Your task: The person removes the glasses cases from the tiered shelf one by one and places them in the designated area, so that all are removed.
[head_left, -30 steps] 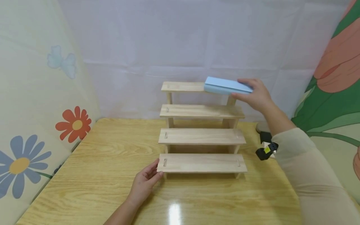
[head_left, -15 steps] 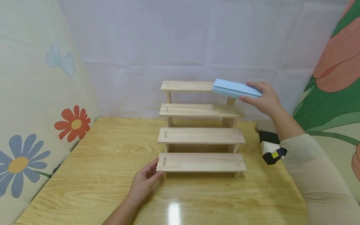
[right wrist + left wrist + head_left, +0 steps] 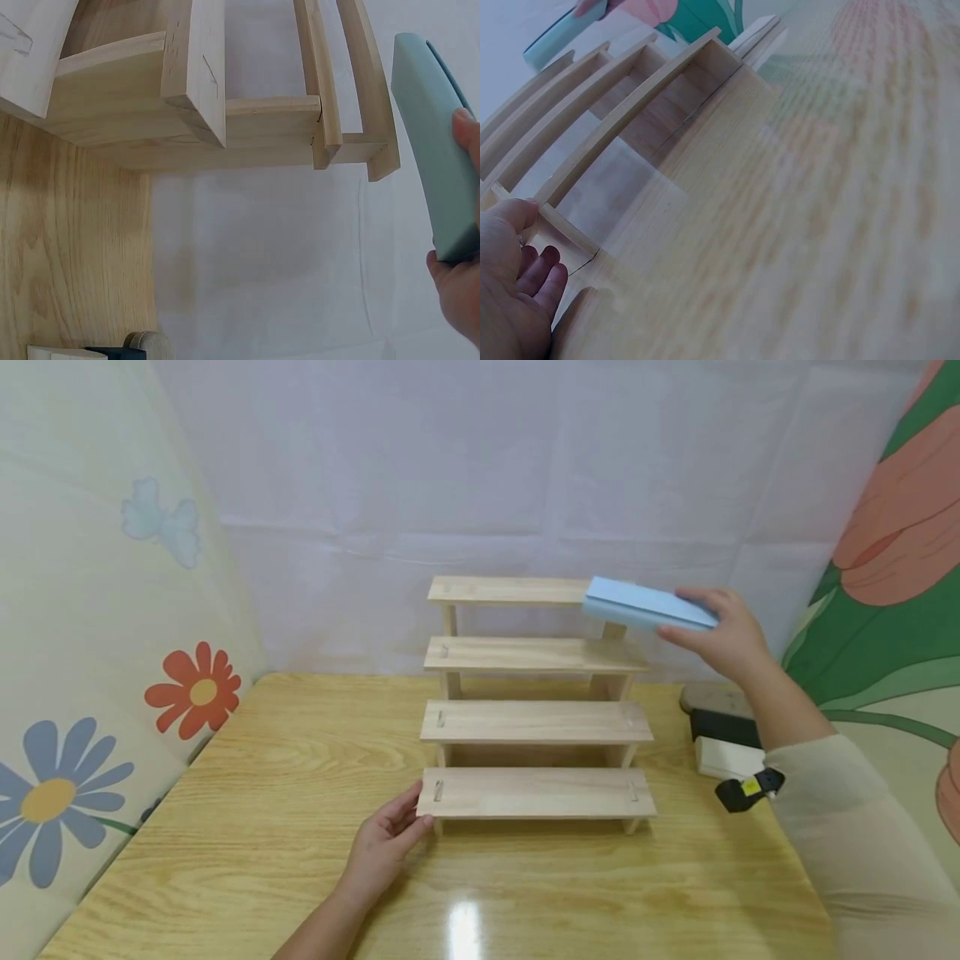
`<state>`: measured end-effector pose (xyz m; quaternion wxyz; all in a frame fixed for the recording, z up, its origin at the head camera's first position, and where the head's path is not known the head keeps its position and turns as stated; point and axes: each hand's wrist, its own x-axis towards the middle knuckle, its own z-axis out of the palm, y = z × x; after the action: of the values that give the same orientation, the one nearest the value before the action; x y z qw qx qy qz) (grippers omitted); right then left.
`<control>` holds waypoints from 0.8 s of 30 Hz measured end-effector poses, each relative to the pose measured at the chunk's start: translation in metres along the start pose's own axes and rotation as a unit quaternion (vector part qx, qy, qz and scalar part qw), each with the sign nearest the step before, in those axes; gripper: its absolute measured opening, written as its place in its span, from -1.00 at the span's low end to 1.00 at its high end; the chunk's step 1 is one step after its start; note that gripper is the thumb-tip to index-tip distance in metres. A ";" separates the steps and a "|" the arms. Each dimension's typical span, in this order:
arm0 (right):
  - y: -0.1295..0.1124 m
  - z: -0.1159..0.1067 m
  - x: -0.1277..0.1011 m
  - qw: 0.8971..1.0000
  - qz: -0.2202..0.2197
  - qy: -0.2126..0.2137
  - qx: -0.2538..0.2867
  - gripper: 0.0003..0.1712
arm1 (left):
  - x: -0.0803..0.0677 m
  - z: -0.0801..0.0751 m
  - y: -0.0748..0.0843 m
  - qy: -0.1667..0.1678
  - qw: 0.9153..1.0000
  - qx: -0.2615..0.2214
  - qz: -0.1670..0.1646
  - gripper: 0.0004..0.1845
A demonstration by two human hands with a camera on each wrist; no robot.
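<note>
Right hand (image 3: pixel 731 639) gripping a light blue box (image 3: pixel 647 607), fingers curled round its far end; box held level at the right end of the top step of a wooden tiered shelf (image 3: pixel 534 722), mid-desk toward the back edge. Left hand (image 3: pixel 386 847) resting on the desk (image 3: pixel 262 827), fingers relaxed, touching the shelf's lowest step at its left corner. Near the right edge, small stacked blocks (image 3: pixel 723 727).

I can read no text, label, brand or number anywhere. The blue box (image 3: pixel 648 605) and the wooden rack (image 3: pixel 536 722) look blank to me.
</note>
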<state>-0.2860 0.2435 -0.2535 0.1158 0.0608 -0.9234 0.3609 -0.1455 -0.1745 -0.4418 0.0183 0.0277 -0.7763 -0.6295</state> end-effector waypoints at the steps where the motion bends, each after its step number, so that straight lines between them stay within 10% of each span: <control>1: 0.001 0.000 -0.001 1.000 0.004 0.001 0.001 -0.05 | 0.000 0.000 0.000 0.001 1.000 0.001 0.001 -0.44; 24: 0.033 -0.014 -0.026 0.999 0.024 0.020 0.012 -0.07 | 0.001 -0.001 -0.004 -0.005 1.000 -0.002 0.002 -0.42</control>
<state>-0.2649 0.2775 -0.2719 0.1246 0.0329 -0.9179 0.3753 -0.1466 -0.1763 -0.4453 0.0160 0.0234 -0.7749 -0.6315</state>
